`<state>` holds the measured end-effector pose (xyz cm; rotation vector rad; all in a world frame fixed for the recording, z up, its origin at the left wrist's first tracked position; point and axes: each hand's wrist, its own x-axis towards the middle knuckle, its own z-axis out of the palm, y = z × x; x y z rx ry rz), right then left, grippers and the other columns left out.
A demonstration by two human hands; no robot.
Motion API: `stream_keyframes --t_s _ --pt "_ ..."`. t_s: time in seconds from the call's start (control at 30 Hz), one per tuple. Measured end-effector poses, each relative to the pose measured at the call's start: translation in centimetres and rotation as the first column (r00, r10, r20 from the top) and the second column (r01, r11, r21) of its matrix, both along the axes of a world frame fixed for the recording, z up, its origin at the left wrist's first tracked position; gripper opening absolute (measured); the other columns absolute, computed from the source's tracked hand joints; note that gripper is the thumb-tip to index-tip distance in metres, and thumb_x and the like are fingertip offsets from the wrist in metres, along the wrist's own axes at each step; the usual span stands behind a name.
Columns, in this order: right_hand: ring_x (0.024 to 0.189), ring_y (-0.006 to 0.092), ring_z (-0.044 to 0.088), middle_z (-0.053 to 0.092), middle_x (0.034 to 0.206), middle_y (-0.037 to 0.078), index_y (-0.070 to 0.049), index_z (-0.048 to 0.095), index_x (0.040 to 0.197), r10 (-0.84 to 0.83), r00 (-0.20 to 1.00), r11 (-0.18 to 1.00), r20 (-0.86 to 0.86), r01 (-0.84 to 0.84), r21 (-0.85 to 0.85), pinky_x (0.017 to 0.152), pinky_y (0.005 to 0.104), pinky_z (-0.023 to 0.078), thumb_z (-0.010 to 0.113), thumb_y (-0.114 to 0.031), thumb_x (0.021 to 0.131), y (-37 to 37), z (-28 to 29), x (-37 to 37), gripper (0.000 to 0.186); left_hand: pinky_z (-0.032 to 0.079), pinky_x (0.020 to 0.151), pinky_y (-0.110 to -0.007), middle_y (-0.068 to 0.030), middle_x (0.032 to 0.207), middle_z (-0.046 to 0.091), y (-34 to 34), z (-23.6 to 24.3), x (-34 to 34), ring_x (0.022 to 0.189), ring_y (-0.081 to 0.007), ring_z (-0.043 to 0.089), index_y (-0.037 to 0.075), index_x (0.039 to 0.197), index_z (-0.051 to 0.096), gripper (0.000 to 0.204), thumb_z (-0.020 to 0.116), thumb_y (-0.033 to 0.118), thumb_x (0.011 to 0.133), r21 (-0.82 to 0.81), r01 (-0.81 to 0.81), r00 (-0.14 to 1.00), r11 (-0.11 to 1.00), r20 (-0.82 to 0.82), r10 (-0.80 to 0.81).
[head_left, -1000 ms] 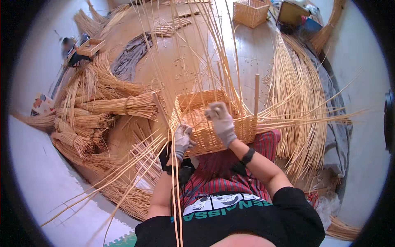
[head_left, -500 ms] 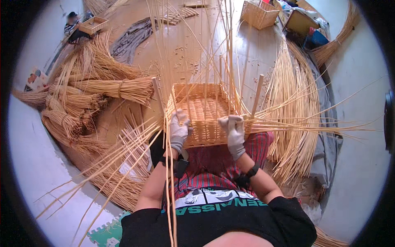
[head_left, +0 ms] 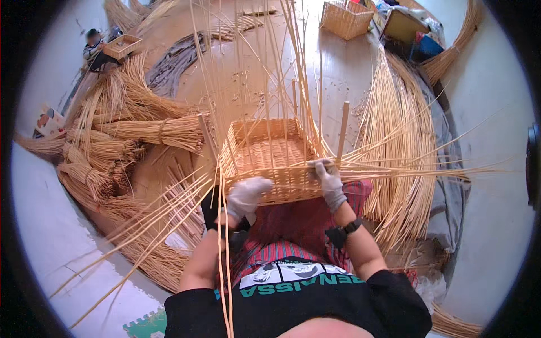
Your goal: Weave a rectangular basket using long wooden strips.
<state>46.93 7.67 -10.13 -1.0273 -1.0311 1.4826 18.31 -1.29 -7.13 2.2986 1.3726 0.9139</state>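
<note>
A half-woven wicker basket [head_left: 287, 192] rests on my lap, with tall thin stakes rising from its walls and long loose strands [head_left: 394, 167] fanning out from its right front corner. My right hand [head_left: 327, 179], in a pale work glove, is closed on the basket's rim near that corner. Smeared by motion, my gloved left hand [head_left: 249, 194] is at the left part of the front wall; its fingers cannot be made out. Two long strands [head_left: 224, 265] run from the left front corner down past my left arm. Thicker wooden sticks [head_left: 342, 134] stand at the corners.
Bundles of willow rods [head_left: 160, 130] lie on the left floor, and a loose spread of rods [head_left: 394, 169] on the right. Another wicker basket [head_left: 346, 21] stands at the far right. A person [head_left: 96, 45] sits far left with a shallow woven basket [head_left: 122, 47].
My left hand has left the basket's left front corner and moved down and right across the front wall. My right hand has shifted slightly right and stays at the rim.
</note>
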Motion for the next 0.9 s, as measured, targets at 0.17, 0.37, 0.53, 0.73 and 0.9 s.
stream_keyframes --t_s 0.17,0.37,0.53,0.73,0.9 --pt "0.084 0.0192 0.07 0.072 0.103 0.009 -0.008 0.063 0.104 -0.029 0.99 0.995 -0.137 0.015 -0.1 0.068 0.0318 0.059 0.065 -0.023 0.099 0.9 -0.8 -0.5 0.016 0.052 0.076 -0.031 -0.0084 0.093 0.068 -15.8 -5.0 -16.5 0.077 -0.0202 0.063 0.002 0.118 0.061 0.03 0.05 0.003 0.09 -0.151 -0.674 0.712 0.723 0.13 0.69" --pt "0.085 0.0171 0.068 0.071 0.102 0.006 -0.008 0.065 0.106 -0.065 0.968 0.987 -0.242 0.026 -0.16 0.071 0.0297 0.057 0.067 -0.022 0.098 -0.4 -0.9 -0.3 0.016 0.05 0.098 -0.037 -0.0262 0.133 0.058 -26.9 -10.3 -17.9 0.117 -0.0395 0.059 -0.004 0.136 0.048 0.053 0.058 0.025 0.092 -0.133 -0.972 0.235 0.196 -0.64 0.732" --pt "0.09 0.0164 0.068 0.071 0.102 0.003 -0.01 0.066 0.107 -0.074 0.97 0.986 -0.231 0.037 -0.161 0.076 0.029 0.057 0.068 -0.019 0.097 -0.8 -1.3 -0.7 0.014 0.053 0.076 -0.038 -0.0129 0.091 0.072 -12.1 -0.7 -9.3 0.083 -0.0298 0.069 0.002 0.103 0.07 0.022 0.057 0.016 0.095 -0.401 -0.521 0.808 0.753 0.05 0.586" --pt "0.081 0.0124 0.066 0.071 0.095 0.003 -0.009 0.067 0.104 -0.203 0.955 0.974 -0.217 0.174 -0.143 0.072 0.0275 0.057 0.068 -0.011 0.096 -2.4 0.2 -1.8 0.008 0.056 0.061 -0.03 -0.013 0.103 0.069 2.8 4.3 6.2 0.079 -0.0185 0.071 0.002 0.128 0.059 0.032 0.06 0.018 0.101 -0.603 -0.214 0.595 0.769 0.543 0.592" --pt "0.11 0.0244 0.067 0.069 0.117 0.011 -0.004 0.059 0.127 -0.242 0.91 0.785 0.336 -0.02 0.619 0.079 0.0345 0.058 0.066 0.004 0.088 2.1 6.1 -6.5 0.04 0.054 0.049 -0.03 -0.0102 0.087 0.068 5.7 1.0 6.6 0.056 -0.0175 0.067 0.003 0.111 0.062 0.03 0.06 0.031 0.101 -0.815 -0.11 0.629 0.568 0.386 0.675"
